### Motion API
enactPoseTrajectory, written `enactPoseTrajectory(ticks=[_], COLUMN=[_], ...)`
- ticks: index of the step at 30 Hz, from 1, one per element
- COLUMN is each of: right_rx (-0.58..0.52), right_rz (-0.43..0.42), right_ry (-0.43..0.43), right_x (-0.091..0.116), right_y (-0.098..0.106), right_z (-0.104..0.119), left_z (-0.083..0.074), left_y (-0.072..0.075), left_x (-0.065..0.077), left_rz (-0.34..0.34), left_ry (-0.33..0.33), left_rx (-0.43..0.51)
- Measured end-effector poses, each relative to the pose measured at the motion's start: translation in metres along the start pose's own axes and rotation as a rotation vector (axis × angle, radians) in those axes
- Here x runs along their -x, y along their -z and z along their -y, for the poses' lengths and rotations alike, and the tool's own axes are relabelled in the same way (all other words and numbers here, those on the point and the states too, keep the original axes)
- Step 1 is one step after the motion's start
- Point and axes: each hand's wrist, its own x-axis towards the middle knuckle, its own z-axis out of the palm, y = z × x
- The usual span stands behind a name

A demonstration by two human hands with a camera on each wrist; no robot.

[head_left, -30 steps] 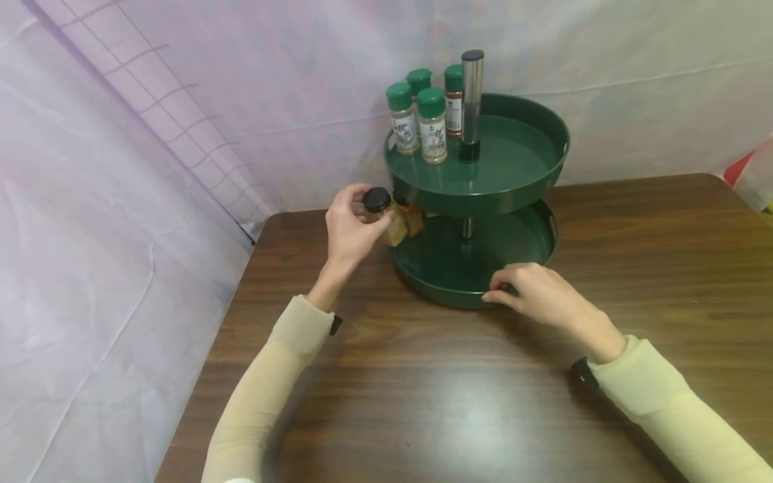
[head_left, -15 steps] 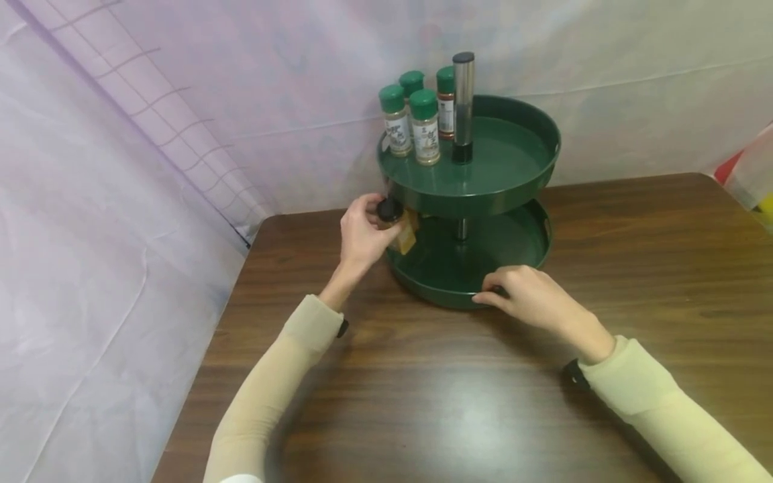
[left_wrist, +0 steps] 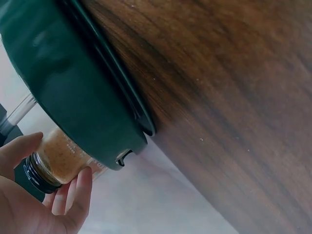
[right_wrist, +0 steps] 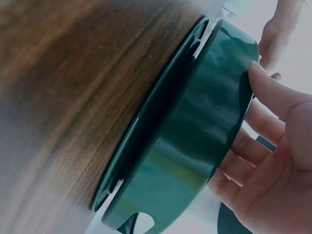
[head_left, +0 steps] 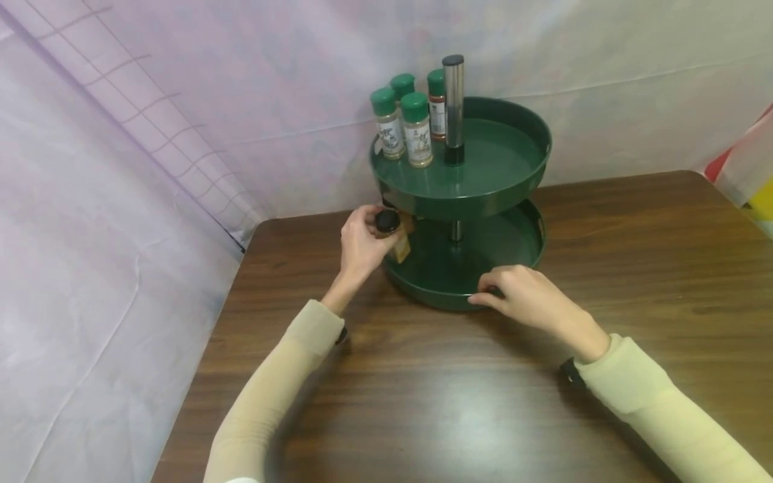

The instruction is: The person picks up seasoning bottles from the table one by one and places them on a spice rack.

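Observation:
My left hand (head_left: 362, 247) grips a square glass spice jar (head_left: 401, 249) with a black lid, at the left side of the lower green tray (head_left: 435, 298) of a two-tier turntable rack. Its orange-brown contents show through the glass in the left wrist view, where thumb and fingers (left_wrist: 84, 187) lie on opposite sides of the jar. The jar overlaps the tray's left rim in the head view. At the tray's front, my right hand (head_left: 531, 300) pinches the rim, thumb outside and the other fingers inside. Another orange-brown jar (head_left: 408, 221) stands behind the held one, mostly hidden.
The upper green tray (head_left: 459, 206) overhangs the lower one, around a steel post (head_left: 454, 100). Several green-capped spice bottles (head_left: 418, 137) stand on its left half. The rack rests on a brown wooden table (head_left: 410, 389), with a pale cloth (head_left: 290, 94) behind.
My left hand has carried the jar rightward and lower, in over the lower tray's left rim. The right hand keeps its hold on the front rim. The head view has shifted slightly.

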Motion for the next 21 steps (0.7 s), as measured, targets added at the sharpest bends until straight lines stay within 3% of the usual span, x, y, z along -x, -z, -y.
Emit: enactPoseTrajectory(ticks=[7, 21], right_rx=[0.002, 0.009], right_rz=[-0.002, -0.047], right_ry=[0.005, 0.008], right_x=[0.001, 0.006], right_y=[0.0, 0.003], right_z=[0.001, -0.003], left_z=[0.001, -0.012], left_y=[0.001, -0.006], left_x=[0.0, 0.005], left_rz=[0.015, 0.139], left_ry=[0.024, 0.019], left_rx=[-0.012, -0.085])
